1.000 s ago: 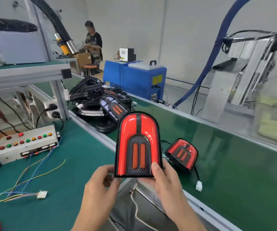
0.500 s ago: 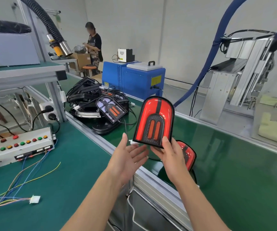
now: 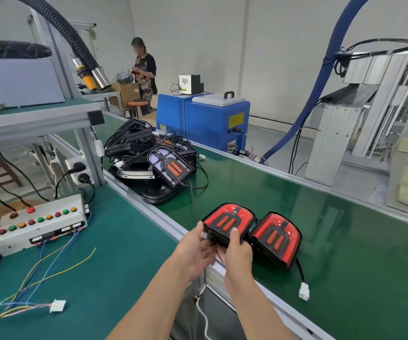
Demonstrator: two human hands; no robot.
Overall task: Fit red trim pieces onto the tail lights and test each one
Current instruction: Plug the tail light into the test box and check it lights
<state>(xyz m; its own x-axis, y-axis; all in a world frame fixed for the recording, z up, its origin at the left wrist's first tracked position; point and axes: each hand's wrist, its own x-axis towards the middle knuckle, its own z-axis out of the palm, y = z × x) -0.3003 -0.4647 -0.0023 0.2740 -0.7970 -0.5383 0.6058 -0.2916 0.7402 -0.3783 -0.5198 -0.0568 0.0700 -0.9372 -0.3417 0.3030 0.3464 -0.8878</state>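
Tail light down from chest height to green belt, both hands now on it. Right hand thumb on face, fingers curled under near edge; left hand pinches left corner. Sits touching second finished light. Step looks like set-down of trimmed unit. Next: release, grab untrimmed light from pile, plug into test box lead.

Both my arms reach forward. My left hand and right hand are close together, fingers curled, thumbs on top, gripping.
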